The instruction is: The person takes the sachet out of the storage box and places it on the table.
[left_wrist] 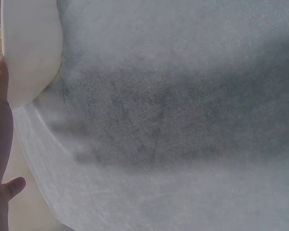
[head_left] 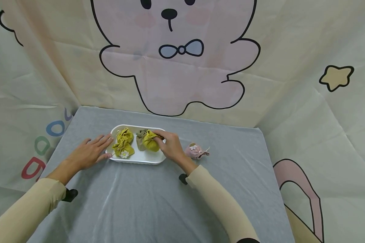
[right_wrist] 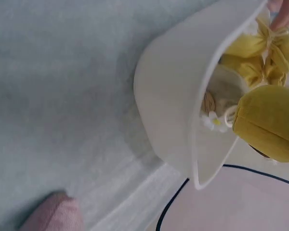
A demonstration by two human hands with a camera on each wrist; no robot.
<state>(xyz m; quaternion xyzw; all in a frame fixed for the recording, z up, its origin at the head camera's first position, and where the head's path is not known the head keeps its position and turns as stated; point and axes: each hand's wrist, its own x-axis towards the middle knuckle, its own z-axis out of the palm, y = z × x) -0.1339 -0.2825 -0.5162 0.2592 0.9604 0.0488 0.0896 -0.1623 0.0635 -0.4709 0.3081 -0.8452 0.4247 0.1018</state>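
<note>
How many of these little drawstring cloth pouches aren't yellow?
2: the pink cloth pouch on the grey tablecloth, right of the white oblong tray, and the olive-grey cloth pouch in that tray. More may be hidden.

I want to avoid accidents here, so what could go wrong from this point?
The yellow pouch pinched in the right hand might slip, or knock the grey-green pouch close beside it.

The white tray could slide on the cloth if bumped; the left hand touches only its left end.

The pink pouch lies outside the tray near the right hand, so it may get nudged.
</note>
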